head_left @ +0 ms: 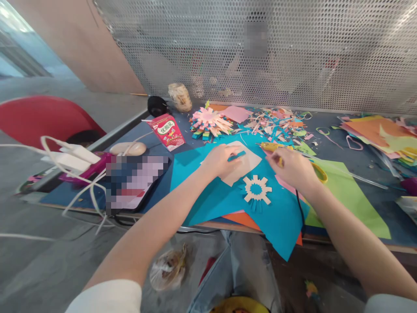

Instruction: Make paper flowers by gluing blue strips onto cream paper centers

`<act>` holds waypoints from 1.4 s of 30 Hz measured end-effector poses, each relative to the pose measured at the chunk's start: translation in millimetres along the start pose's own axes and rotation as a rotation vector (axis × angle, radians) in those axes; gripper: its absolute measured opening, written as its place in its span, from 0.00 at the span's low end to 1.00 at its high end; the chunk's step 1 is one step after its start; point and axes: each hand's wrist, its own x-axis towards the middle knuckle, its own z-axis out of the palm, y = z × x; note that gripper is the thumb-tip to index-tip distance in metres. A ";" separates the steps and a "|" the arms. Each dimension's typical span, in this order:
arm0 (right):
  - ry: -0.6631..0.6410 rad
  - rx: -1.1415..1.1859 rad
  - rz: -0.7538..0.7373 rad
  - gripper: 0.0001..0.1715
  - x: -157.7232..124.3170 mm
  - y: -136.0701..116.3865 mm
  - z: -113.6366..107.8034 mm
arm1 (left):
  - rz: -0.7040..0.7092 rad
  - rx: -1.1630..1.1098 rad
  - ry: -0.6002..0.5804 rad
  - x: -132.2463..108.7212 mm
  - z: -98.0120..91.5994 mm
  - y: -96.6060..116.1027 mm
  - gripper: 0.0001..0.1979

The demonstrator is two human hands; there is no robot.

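My left hand [221,160] is over a pale paper sheet [249,161], thumb and fingers closed about a small blue paper strip [240,154]. My right hand [293,168] grips a yellow glue gun [271,146], its tip pointing left toward the pale sheet. A clear glue stick [361,178] runs out behind it, and its black cord [300,213] hangs below the wrist. Between the hands, nearer me, lies a pale ring with square tabs [267,189], blue tabs showing along its lower side. Large blue paper [202,195] lies beneath all this.
A layered paper flower [210,121] and a heap of paper scraps [276,124] lie at the back. Yellow-handled scissors [321,173] are partly hidden near green paper [355,198]. At left are a phone [138,182], a red carton [167,131] and tangled white cables [94,191].
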 end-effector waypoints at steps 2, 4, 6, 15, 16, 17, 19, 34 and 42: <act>0.067 -0.160 0.183 0.17 3.0 6.4 -4.7 | 0.032 0.043 -0.012 1.5 4.1 -2.5 0.17; 0.041 -0.278 0.359 0.22 7.2 17.7 -5.9 | 0.035 0.041 -0.040 2.6 5.9 -3.8 0.18; -0.002 -0.331 0.473 0.31 11.3 30.4 -3.1 | 0.014 0.036 -0.067 3.3 5.9 -3.8 0.18; -0.232 -0.321 0.409 0.39 13.5 35.3 13.9 | -0.064 0.056 0.013 2.9 4.5 2.9 0.17; -0.228 -0.328 0.398 0.38 13.6 33.6 14.2 | -0.085 0.054 0.030 2.9 4.8 4.1 0.16; -0.223 -0.332 0.386 0.36 13.9 32.3 14.3 | -0.105 0.052 0.047 2.8 5.2 5.1 0.16; -0.216 -0.335 0.361 0.31 14.7 30.3 13.9 | -0.143 0.042 0.070 2.6 6.5 5.7 0.15; 0.102 0.759 0.309 0.12 18.2 32.0 15.7 | -0.259 -0.438 0.367 -0.7 -2.9 3.5 0.07; 0.064 1.068 0.417 0.23 16.1 16.6 14.7 | -0.523 -1.198 0.289 1.6 -3.0 12.6 0.13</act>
